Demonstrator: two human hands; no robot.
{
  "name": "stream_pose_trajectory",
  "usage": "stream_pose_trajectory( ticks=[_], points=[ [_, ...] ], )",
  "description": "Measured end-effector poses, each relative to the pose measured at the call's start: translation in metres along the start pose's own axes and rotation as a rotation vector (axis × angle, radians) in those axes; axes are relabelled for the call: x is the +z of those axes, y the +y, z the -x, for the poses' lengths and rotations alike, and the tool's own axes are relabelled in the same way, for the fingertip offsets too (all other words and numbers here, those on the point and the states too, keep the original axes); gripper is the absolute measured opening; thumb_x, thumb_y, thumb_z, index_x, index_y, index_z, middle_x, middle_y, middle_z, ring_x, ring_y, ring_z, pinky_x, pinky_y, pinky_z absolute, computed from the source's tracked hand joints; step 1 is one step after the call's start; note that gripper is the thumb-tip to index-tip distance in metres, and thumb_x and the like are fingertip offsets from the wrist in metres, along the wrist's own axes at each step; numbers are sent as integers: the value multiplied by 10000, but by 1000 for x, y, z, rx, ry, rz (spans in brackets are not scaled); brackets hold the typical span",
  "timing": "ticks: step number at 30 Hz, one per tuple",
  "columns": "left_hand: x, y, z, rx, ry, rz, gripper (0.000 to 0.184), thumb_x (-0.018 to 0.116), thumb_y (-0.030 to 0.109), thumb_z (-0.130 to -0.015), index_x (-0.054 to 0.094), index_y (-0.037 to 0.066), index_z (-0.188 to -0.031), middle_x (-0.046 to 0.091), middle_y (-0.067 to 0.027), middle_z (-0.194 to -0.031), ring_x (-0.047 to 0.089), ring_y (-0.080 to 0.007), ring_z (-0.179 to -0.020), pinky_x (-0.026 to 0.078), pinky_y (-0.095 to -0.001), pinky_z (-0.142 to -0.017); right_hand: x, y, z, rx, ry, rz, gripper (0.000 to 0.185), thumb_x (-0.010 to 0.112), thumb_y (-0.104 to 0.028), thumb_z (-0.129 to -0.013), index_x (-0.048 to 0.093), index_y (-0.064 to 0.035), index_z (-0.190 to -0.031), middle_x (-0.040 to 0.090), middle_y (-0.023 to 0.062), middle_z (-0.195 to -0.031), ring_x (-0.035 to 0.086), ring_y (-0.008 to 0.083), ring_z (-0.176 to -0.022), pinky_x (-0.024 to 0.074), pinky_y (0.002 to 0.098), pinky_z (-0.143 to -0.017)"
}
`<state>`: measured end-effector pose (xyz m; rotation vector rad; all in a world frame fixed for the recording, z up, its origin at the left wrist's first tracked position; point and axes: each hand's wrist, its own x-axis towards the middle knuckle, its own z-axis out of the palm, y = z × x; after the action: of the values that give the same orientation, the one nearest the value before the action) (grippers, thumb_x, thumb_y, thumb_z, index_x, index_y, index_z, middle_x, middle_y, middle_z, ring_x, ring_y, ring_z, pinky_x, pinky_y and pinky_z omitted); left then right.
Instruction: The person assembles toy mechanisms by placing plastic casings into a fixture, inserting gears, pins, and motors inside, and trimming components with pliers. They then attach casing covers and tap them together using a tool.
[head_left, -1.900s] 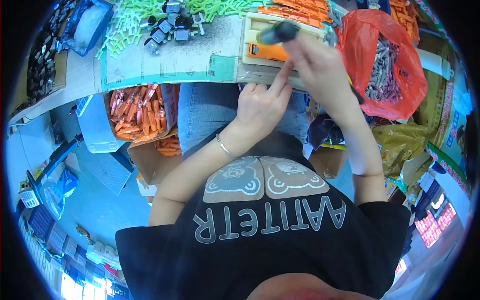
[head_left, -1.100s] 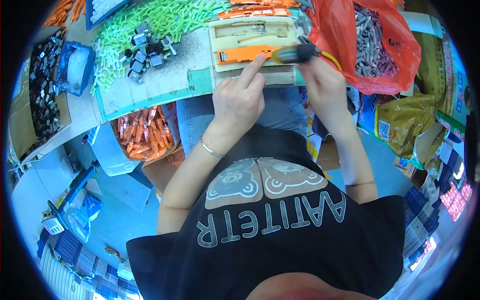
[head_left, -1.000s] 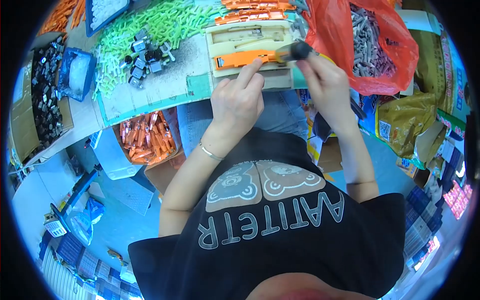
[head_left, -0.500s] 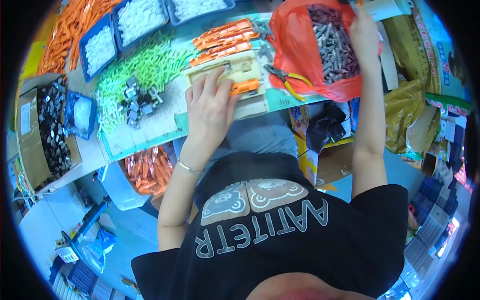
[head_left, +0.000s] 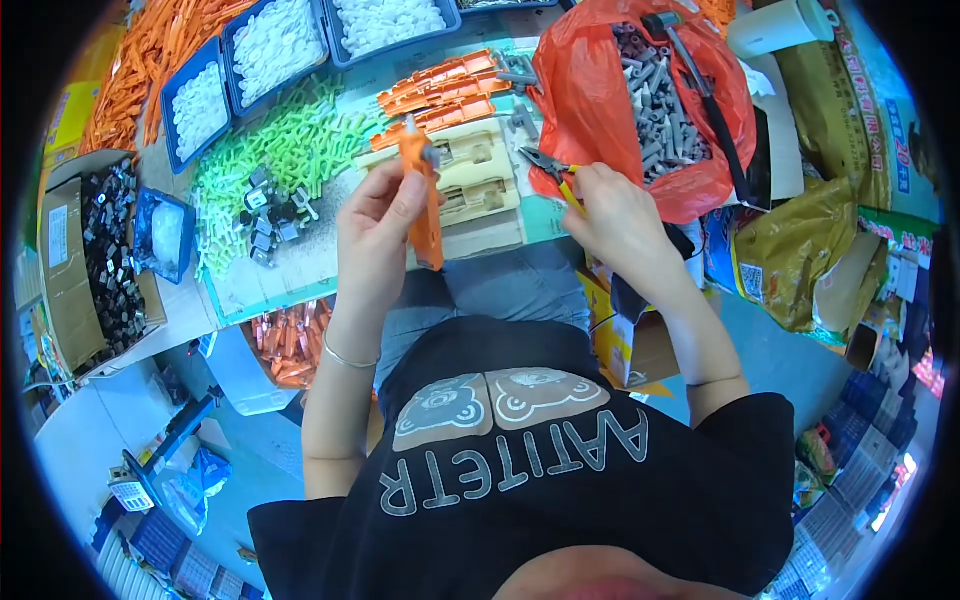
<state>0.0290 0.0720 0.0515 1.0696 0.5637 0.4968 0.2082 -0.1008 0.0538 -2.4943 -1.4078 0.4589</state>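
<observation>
My left hand [head_left: 378, 225] holds up an orange plastic casing [head_left: 425, 215] between thumb and fingers, with a grey tip at its top. Below and behind it lies a cream-coloured wooden jig [head_left: 468, 225] with carved slots. My right hand [head_left: 618, 212] is closed on the yellow handles of a pair of pliers [head_left: 546, 160], whose dark jaws point left over the table. Several orange half-casings [head_left: 445, 85] lie in a row beyond the jig. Beside the pliers spreads a red plastic bag [head_left: 590, 85] full of grey plastic parts [head_left: 655, 120].
A black-handled hammer [head_left: 712, 120] lies across the bag. Light green parts [head_left: 270, 145] and black-and-silver pieces [head_left: 268, 215] cover the left of the table. Blue trays [head_left: 235, 85] of white pieces stand behind. A box of dark parts [head_left: 112, 255] sits far left; a white cup [head_left: 785, 28] lies right.
My left hand has lifted the orange casing from the jig. My right hand has come from the bag's far side down to the pliers. The hammer now lies across the bag.
</observation>
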Motion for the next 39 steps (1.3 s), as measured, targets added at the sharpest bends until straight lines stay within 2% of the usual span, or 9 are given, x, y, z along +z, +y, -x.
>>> stream_pose_trajectory(
  ticks=[8,10,13,24,26,28,33,35,39],
  points=[
    [5,0,4,-54,23,13,323,587,197,-925,581,-15,-1168,652,-71,-989,604,-127,-846,483,-258,-788,-31,-6,-35,-98,-12,-75,256,695,-238,-747,583,-13,-793,573,127,-781,587,308,-773,472,389,-670],
    [7,-2,4,-65,17,3,324,595,184,-920,581,-19,-1171,653,-71,-984,605,-126,-846,483,-259,-788,-24,-4,-68,-402,439,79,212,680,-214,-770,629,-34,-870,570,112,-892,561,276,-877,448,380,-759],
    [10,-2,9,-62,-16,24,322,606,171,-913,581,-20,-1170,653,-68,-986,602,-119,-850,483,-256,-787,-1,1,-104,-348,411,315,206,670,-189,-778,652,-52,-930,549,96,-979,522,256,-978,403,388,-837],
    [0,-1,16,-77,-15,-11,350,615,175,-908,568,-18,-1195,654,-60,-985,590,-99,-852,483,-238,-775,-26,6,-147,-291,369,80,152,614,-195,-853,676,-97,-951,657,55,-893,574,227,-928,347,420,-866],
    [4,1,17,-60,1,17,350,612,178,-911,566,-18,-1197,654,-60,-970,589,-98,-845,484,-233,-762,-24,5,-157,-339,342,134,180,521,-39,-821,629,-42,-966,583,193,-932,569,353,-885,454,428,-771],
    [-2,0,17,-89,2,-1,346,607,177,-914,566,-14,-1199,652,-64,-978,583,-93,-829,483,-230,-748,2,19,-176,-290,368,389,165,583,-171,-875,690,-108,-984,664,59,-886,573,223,-940,340,430,-886],
    [2,-2,20,-86,33,31,336,582,193,-931,569,3,-1208,639,-50,-939,553,-77,-766,465,-215,-697,-3,18,-154,-381,309,403,178,572,-148,-874,694,-118,-1001,640,56,-958,570,236,-951,352,451,-882],
    [1,0,19,-56,-5,-27,365,528,237,-956,543,7,-1239,615,-61,-1009,569,-110,-861,463,-247,-782,-16,9,-133,-562,595,213,139,593,-145,-856,674,-91,-955,611,71,-932,562,248,-949,381,425,-854],
    [-6,5,19,-45,-52,-29,373,504,257,-967,541,7,-1242,596,-47,-979,561,-108,-862,464,-247,-780,-40,-1,-50,-216,48,29,150,657,-146,-796,605,-14,-846,554,120,-877,551,301,-894,451,363,-748]
  ],
)
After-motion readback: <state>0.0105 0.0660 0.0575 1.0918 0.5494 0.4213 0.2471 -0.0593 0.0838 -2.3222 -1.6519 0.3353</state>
